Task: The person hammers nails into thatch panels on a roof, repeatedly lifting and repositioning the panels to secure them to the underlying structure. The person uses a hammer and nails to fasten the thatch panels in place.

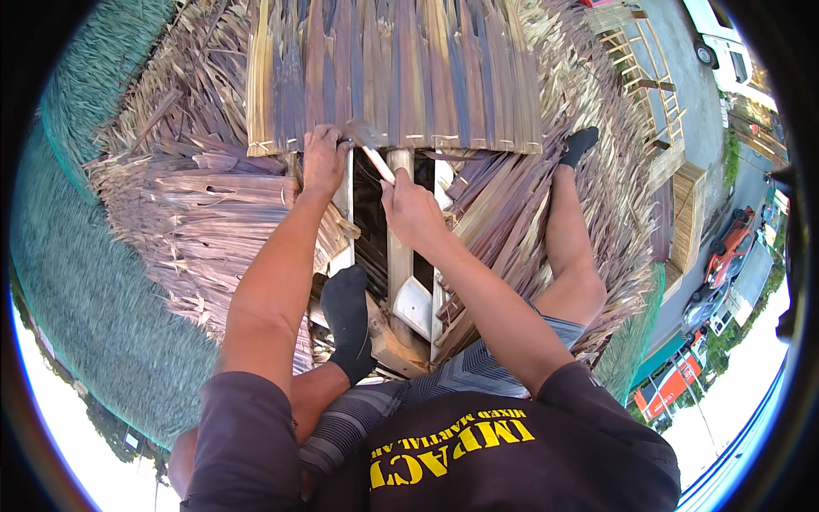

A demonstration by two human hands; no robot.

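My right hand (412, 209) is wrapped round the pale handle of a hammer (375, 162). The hammer's head is smeared by motion and lies over the lower edge of a panel of dried palm leaves (392, 77). Just left of the head, my left hand (324, 158) is at that same edge with its fingers bent and pressed together. What they pinch, if anything, is too small to make out. Stitches run along the panel's edge. Below it, a wooden rafter (399, 247) and white-faced battens show in a gap in the thatch.
Loose thatch (230, 222) slopes away on both sides of the gap. A white piece (414, 305) lies by the rafter, near my dark-socked foot (348, 316). My other foot (580, 145) rests on thatch at right. Far below are a wooden frame (644, 77), a white vehicle (725, 51) and a road.
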